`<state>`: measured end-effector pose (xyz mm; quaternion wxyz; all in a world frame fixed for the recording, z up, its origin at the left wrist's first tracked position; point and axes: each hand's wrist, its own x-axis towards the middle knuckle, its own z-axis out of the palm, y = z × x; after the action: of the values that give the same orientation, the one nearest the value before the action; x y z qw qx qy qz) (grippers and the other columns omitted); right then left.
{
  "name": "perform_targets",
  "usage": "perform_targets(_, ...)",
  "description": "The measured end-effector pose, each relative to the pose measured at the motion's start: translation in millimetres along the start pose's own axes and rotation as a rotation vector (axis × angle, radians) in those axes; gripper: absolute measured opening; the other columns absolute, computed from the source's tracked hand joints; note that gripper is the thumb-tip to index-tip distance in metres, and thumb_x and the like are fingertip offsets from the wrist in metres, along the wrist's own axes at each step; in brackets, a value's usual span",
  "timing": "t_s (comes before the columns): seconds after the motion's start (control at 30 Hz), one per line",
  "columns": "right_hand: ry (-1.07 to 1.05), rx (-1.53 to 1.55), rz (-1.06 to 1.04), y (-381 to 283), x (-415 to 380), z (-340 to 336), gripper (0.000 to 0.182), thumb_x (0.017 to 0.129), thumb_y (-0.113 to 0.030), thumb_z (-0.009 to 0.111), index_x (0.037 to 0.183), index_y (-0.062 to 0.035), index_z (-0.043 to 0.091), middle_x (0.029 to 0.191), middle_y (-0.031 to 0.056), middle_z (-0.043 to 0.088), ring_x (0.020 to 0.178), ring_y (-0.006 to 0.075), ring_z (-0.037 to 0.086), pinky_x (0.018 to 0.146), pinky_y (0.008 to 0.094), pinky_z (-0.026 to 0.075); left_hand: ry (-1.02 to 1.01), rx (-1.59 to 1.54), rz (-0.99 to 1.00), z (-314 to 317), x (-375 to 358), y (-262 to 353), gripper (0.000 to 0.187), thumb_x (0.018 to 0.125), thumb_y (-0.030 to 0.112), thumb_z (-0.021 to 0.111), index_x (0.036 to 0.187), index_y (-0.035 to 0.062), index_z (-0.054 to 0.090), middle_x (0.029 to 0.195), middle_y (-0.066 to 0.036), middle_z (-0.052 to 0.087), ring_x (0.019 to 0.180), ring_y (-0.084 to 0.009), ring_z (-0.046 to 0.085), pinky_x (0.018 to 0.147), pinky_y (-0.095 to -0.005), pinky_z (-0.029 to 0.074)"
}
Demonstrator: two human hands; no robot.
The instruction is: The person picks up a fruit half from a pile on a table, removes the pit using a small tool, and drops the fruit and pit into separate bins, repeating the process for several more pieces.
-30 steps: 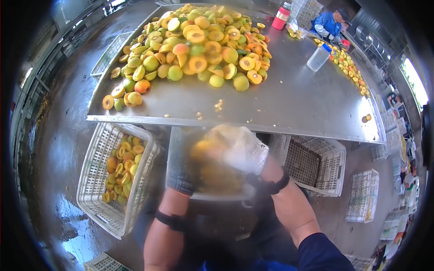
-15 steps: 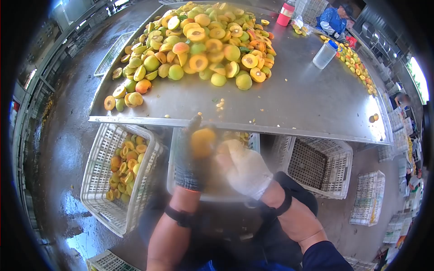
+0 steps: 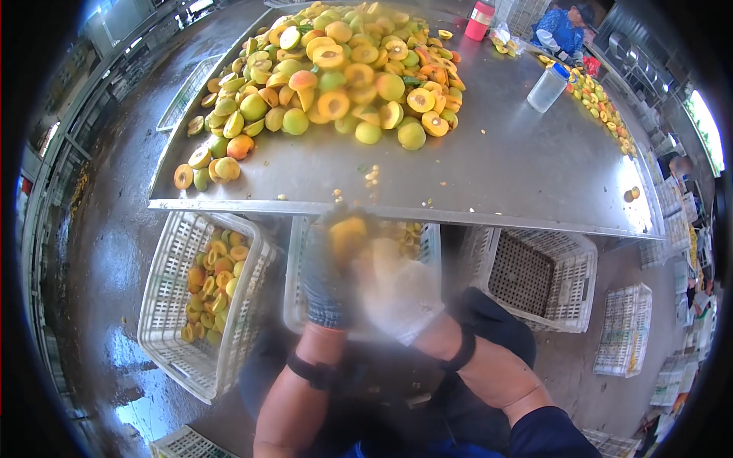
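Note:
My left hand [image 3: 324,278], in a dark grey knit glove, is closed around a yellow-orange peach [image 3: 349,233] just below the table's front edge. Whether the peach is whole or halved is blurred. Against its right side is my right hand [image 3: 401,294] in a white glove, its fingers smeared by motion. Both hands are over a white crate [image 3: 293,294] with some cut fruit [image 3: 412,238] in it. On the metal table [image 3: 489,168] beyond lies a big heap of halved and whole peaches [image 3: 332,84]. A few loose pits [image 3: 372,176] lie near the edge.
A crate [image 3: 164,305] of peach halves stands left; another crate [image 3: 569,271] stands right, with a further one [image 3: 624,328] beyond. On the table are a blue-capped bottle [image 3: 548,88] and a red jar [image 3: 479,21]. A person in blue [image 3: 561,34] works at the far right.
My right hand has moved left and slightly down, closer against the peach. My left hand stays around the fruit, slightly shifted. The far person has leaned a little.

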<state>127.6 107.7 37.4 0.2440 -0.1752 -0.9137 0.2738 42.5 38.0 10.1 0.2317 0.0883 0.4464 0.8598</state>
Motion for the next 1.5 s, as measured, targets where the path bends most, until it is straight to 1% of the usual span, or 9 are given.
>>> perform_targets(0.17, -0.166, -0.059, -0.078, 3, 0, 0, 0.031, 0.099, -0.032, 0.062, 0.103, -0.0016, 0.06, 0.065, 0.019, 0.064, 0.061, 0.0407, 0.067, 0.055, 0.0503, 0.053, 0.071, -0.068, -0.065, -22, 8, -15, 0.046, 0.109, 0.042, 0.047, 0.133, 0.0039, 0.055, 0.111, -0.013, 0.066, 0.1, -0.025, 0.067, 0.092, -0.0386, 0.056)
perform_targets(0.37, -0.527, -0.042, -0.09, 16, 15, -24, 0.037, 0.1, -0.037, 0.056, 0.101, -0.0007, 0.064, 0.08, 0.0245, 0.069, 0.078, 0.0443, 0.069, 0.07, 0.0536, 0.054, -0.371, 0.93, 0.535, -33, 15, 12, 0.027, 0.094, 0.021, 0.069, 0.113, 0.0027, 0.067, 0.099, -0.011, 0.072, 0.088, -0.0273, 0.071, 0.083, -0.0374, 0.058)
perform_targets(0.57, -0.671, 0.003, -0.026, 20, 24, -35, 0.037, 0.1, -0.038, 0.055, 0.103, -0.0024, 0.065, 0.087, 0.0256, 0.07, 0.085, 0.0465, 0.068, 0.077, 0.0538, 0.054, -0.43, 1.213, 0.521, -22, 16, 28, 0.023, 0.087, 0.008, 0.069, 0.11, 0.0057, 0.069, 0.098, -0.012, 0.074, 0.089, -0.0307, 0.072, 0.08, -0.0354, 0.057)
perform_targets(0.67, -0.578, -0.14, -0.104, 22, 13, -20, 0.033, 0.1, -0.037, 0.057, 0.104, -0.0049, 0.062, 0.083, 0.0228, 0.07, 0.077, 0.0435, 0.069, 0.069, 0.0521, 0.055, -0.283, 1.136, 0.295, -23, 11, 22, 0.034, 0.081, 0.015, 0.071, 0.114, 0.013, 0.069, 0.109, -0.009, 0.073, 0.105, -0.0275, 0.069, 0.091, -0.0397, 0.054)
perform_targets(0.87, -0.315, 0.046, -0.31, 39, -1, -13, 0.032, 0.1, -0.036, 0.061, 0.104, -0.0052, 0.058, 0.07, 0.0143, 0.067, 0.062, 0.0337, 0.069, 0.057, 0.0435, 0.053, -0.271, 0.537, 0.05, -51, 28, -21, 0.029, 0.106, 0.027, 0.049, 0.124, 0.0066, 0.06, 0.115, -0.013, 0.069, 0.104, -0.0299, 0.07, 0.091, -0.0458, 0.06)
perform_targets(1.03, -0.889, 1.291, 0.583, 62, 1, -38, 0.047, 0.1, -0.05, 0.064, 0.107, -0.0032, 0.057, 0.065, -0.0005, 0.055, 0.057, 0.0142, 0.058, 0.055, 0.0297, 0.049, -0.203, 0.573, 0.185, -53, 23, -16, 0.034, 0.107, 0.029, 0.047, 0.126, 0.0048, 0.062, 0.115, -0.016, 0.069, 0.107, -0.028, 0.069, 0.095, -0.0446, 0.058)
perform_targets(1.2, -0.335, 0.499, -0.047, 80, -18, -12, 0.038, 0.094, -0.038, 0.077, 0.111, -0.0086, 0.058, 0.083, 0.0028, 0.059, 0.057, 0.0064, 0.055, 0.047, 0.0205, 0.044, -0.254, 0.974, 0.395, -42, 24, 23, 0.041, 0.111, 0.027, 0.041, 0.131, -0.004, 0.06, 0.127, -0.018, 0.066, 0.115, -0.0285, 0.066, 0.098, -0.04, 0.054)
perform_targets(1.3, -0.285, 0.957, 0.473, 44, -16, -8, 0.032, 0.093, -0.028, 0.078, 0.106, -0.0078, 0.057, 0.081, 0.0016, 0.057, 0.063, 0.0078, 0.057, 0.054, 0.0245, 0.048, -0.202, 0.78, 0.386, -38, 14, 19, 0.041, 0.111, 0.025, 0.044, 0.134, -0.0064, 0.057, 0.132, -0.019, 0.064, 0.116, -0.0273, 0.065, 0.098, -0.0379, 0.053)
perform_targets(1.5, -0.214, 0.984, 0.476, 36, -14, 33, 0.03, 0.093, -0.017, 0.077, 0.11, -0.0037, 0.057, 0.078, 0.0016, 0.06, 0.058, 0.0086, 0.057, 0.051, 0.0256, 0.048, -0.266, 0.944, 0.595, -33, 0, 35, 0.042, 0.101, 0.014, 0.061, 0.137, -0.007, 0.055, 0.134, -0.021, 0.062, 0.114, -0.0303, 0.065, 0.099, -0.0386, 0.053)
